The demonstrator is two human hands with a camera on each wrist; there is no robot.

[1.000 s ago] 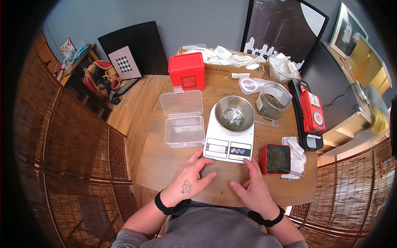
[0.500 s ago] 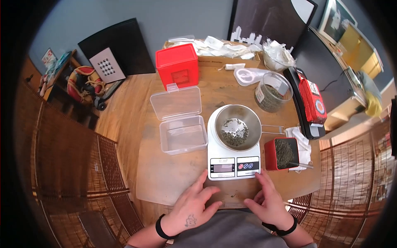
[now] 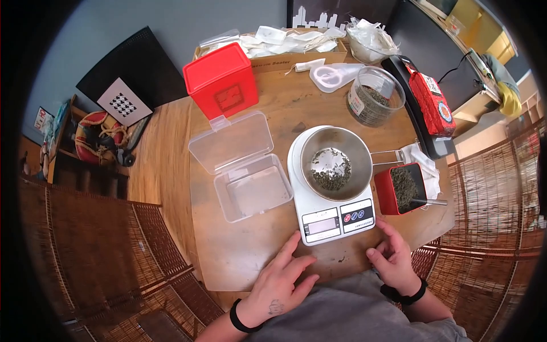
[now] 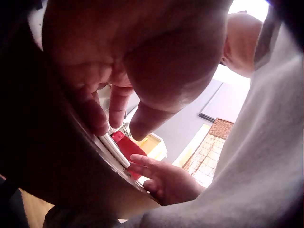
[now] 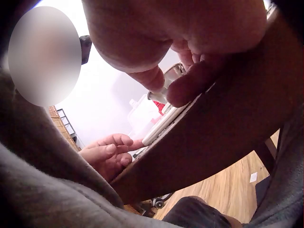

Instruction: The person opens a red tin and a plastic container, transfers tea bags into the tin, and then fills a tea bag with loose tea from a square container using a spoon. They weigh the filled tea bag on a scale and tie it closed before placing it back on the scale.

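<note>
Hands, two, holding nothing. Left hand (image 3: pixel 280 282): fingers loosely spread, index fingertip at 7 o'clock corner of white scale (image 3: pixel 340 219). Right hand (image 3: pixel 396 263): index finger extended to 5 o'clock corner, other fingers partly bent. Scale: on desk (image 3: pixel 239 251). Metal pan (image 3: pixel 361 165), dark leaves (image 3: pixel 333 180) inside: atop scale. Around scale: clear box (image 3: pixel 253 191), lid raised, 9 o'clock; red tin (image 3: pixel 384 195), leaf-filled, 3 o'clock; jar (image 3: pixel 354 101), 1 o'clock.

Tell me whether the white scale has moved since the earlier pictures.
Yes: the white scale has shifted toward the near edge of the wooden table, judged in the head view.
</note>
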